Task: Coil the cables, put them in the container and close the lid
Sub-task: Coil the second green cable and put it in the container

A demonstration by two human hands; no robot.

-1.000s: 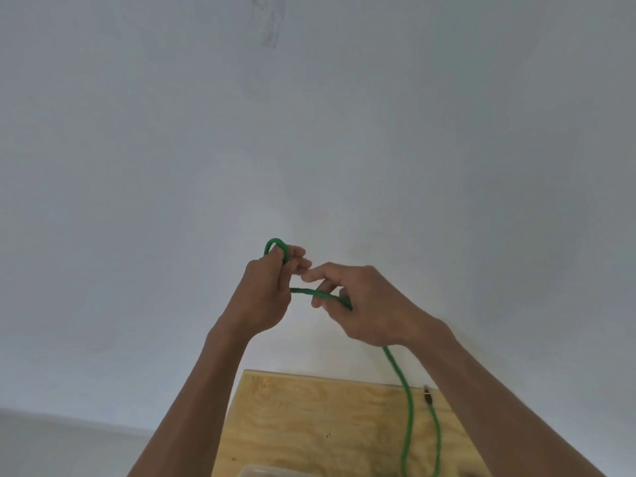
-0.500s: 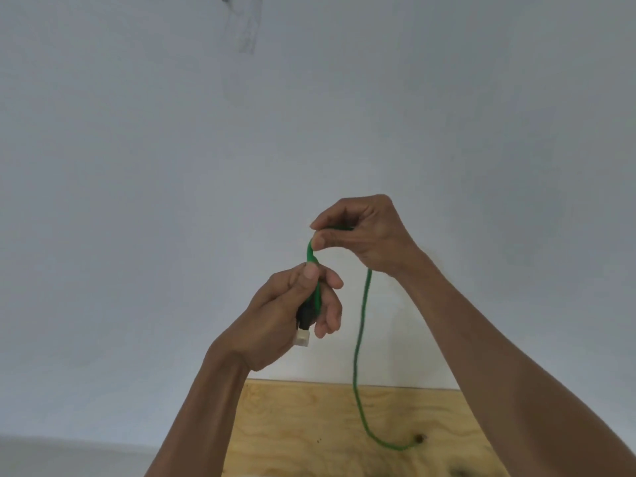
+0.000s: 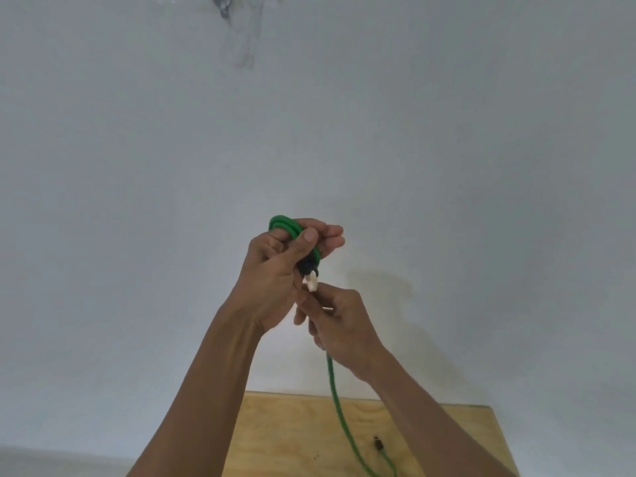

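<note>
Left hand (image 3: 275,270) grips green cable (image 3: 335,404) coils, raised above tabletop (image 3: 292,438). Right hand (image 3: 335,320), just below, apparently pinches slack. Slack hangs near-vertical to tabletop; next loop feeds upward.

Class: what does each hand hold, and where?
Left hand grips the green cable at its coiled loops near the plug; right hand pinches its trailing length.

— Any writing to read here; a label, a brand, a number?
— None; the green cable (image 3: 339,413) bears no print that shows; its pale plug (image 3: 311,282) is blank; the wooden table (image 3: 292,438) and the white wall (image 3: 137,201) carry no sign.
</note>
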